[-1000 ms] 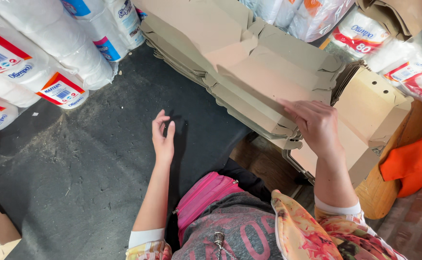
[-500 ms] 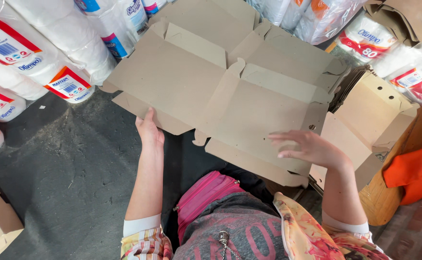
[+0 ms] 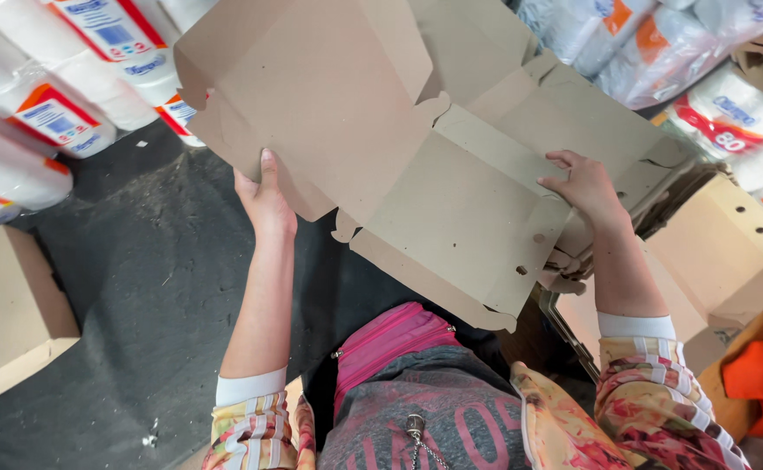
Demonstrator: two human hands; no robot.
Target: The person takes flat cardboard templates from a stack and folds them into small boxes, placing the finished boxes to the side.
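Gripping a flat cardboard box blank point(image 3: 399, 165) — matte, die-cut — left hand point(image 3: 264, 196), right hand point(image 3: 586, 183)

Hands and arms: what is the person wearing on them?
Both hands, left and right, are bare, without gloves or rings in view. Each forearm is bare up to a white cuff and a floral, striped sleeve in pink, yellow and red.

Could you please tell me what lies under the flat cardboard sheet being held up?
Under the flat cardboard sheet, held by the left hand and right hand, more folded cardboard shows at its right edge. How deep that stack goes is covered.
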